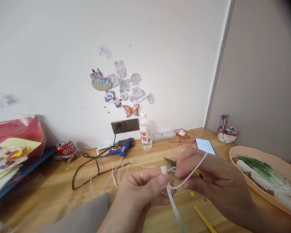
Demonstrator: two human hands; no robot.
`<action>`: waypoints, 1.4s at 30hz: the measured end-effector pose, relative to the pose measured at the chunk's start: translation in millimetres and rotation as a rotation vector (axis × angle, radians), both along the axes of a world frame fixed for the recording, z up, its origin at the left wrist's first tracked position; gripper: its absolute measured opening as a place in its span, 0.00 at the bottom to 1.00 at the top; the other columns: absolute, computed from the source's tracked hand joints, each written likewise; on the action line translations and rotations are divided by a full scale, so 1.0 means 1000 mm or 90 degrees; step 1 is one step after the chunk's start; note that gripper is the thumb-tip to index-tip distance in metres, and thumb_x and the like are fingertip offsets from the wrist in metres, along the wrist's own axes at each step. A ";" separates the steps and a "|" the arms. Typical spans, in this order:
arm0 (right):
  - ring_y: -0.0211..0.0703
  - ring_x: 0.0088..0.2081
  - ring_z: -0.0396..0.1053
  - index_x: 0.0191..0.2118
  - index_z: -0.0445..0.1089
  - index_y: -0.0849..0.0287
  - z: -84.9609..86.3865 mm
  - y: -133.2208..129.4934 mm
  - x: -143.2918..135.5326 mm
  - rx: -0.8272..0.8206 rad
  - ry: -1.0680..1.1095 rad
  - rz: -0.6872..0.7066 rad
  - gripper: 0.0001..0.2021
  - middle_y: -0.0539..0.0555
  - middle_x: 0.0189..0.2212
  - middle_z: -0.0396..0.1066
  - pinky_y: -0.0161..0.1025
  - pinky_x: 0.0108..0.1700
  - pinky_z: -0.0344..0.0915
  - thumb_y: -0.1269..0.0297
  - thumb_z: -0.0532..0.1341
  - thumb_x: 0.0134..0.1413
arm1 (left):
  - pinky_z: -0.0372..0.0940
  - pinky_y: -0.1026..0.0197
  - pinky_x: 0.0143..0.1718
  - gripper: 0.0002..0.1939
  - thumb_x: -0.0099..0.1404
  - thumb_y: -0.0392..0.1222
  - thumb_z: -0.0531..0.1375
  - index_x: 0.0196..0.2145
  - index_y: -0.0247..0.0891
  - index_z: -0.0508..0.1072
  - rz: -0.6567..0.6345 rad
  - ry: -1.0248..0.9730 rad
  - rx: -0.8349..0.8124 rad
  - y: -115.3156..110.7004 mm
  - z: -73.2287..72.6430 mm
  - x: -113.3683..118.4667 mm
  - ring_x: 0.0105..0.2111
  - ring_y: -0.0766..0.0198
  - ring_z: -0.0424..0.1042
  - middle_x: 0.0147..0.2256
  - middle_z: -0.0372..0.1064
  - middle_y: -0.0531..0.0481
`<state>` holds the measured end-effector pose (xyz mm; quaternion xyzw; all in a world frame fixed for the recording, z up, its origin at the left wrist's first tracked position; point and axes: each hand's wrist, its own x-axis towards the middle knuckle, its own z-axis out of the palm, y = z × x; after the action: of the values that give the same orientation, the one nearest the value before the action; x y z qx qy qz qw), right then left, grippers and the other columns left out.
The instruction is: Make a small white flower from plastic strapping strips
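Your left hand (142, 189) pinches the white strip (176, 210) over the near surface (60, 184); the cord (193, 172) meets it, its other end seemingly yet unfastened. Whether your right hand (208, 176) grips, I can't tell.

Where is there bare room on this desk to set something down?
On the left, the desk looks bare between the blue folder and the black cord; on the right, a small patch lies between the phone and the peach tray. It's crowded from the glue gun across to the left hand.
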<state>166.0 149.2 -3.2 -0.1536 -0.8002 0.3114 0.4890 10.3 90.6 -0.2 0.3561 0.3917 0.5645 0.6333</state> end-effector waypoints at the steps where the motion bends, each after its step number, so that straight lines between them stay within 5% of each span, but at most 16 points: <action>1: 0.34 0.31 0.65 0.32 0.69 0.51 -0.001 0.000 0.000 -0.002 -0.012 0.004 0.03 0.45 0.28 0.67 0.31 0.32 0.63 0.67 0.61 0.50 | 0.63 0.69 0.25 0.05 0.50 0.38 0.64 0.20 0.34 0.77 -0.003 -0.001 -0.005 -0.001 0.001 0.000 0.21 0.70 0.64 0.19 0.69 0.52; 14: 0.32 0.31 0.65 0.34 0.66 0.53 -0.001 -0.009 -0.004 -0.229 -0.028 0.090 0.05 0.46 0.30 0.65 0.29 0.32 0.65 0.69 0.60 0.50 | 0.61 0.66 0.27 0.07 0.48 0.43 0.65 0.25 0.37 0.79 -0.006 0.087 -0.059 0.002 -0.003 -0.004 0.24 0.66 0.66 0.21 0.72 0.51; 25: 0.30 0.25 0.67 0.24 0.68 0.59 0.006 -0.009 -0.003 -0.457 0.011 0.197 0.08 0.45 0.23 0.69 0.26 0.27 0.65 0.77 0.66 0.39 | 0.57 0.70 0.25 0.08 0.51 0.38 0.63 0.17 0.37 0.76 -0.084 0.103 -0.015 -0.008 0.005 -0.001 0.21 0.72 0.60 0.16 0.65 0.56; 35: 0.27 0.25 0.66 0.23 0.69 0.60 0.005 -0.012 -0.006 -0.399 0.047 0.167 0.08 0.44 0.21 0.68 0.23 0.27 0.64 0.79 0.65 0.39 | 0.58 0.70 0.27 0.03 0.48 0.38 0.66 0.19 0.43 0.79 -0.017 0.076 0.028 -0.010 -0.003 0.000 0.21 0.72 0.61 0.15 0.67 0.58; 42: 0.27 0.24 0.66 0.25 0.66 0.61 0.007 -0.006 -0.007 -0.564 0.029 0.217 0.09 0.44 0.22 0.69 0.24 0.27 0.63 0.77 0.66 0.39 | 0.61 0.68 0.30 0.05 0.50 0.37 0.65 0.21 0.46 0.79 0.006 0.096 0.093 -0.007 -0.004 0.001 0.24 0.70 0.64 0.20 0.68 0.56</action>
<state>158.8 142.7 3.9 -0.2069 -0.5933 0.7019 0.3355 11.1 83.7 -3.7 0.4410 0.3977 0.5659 0.5720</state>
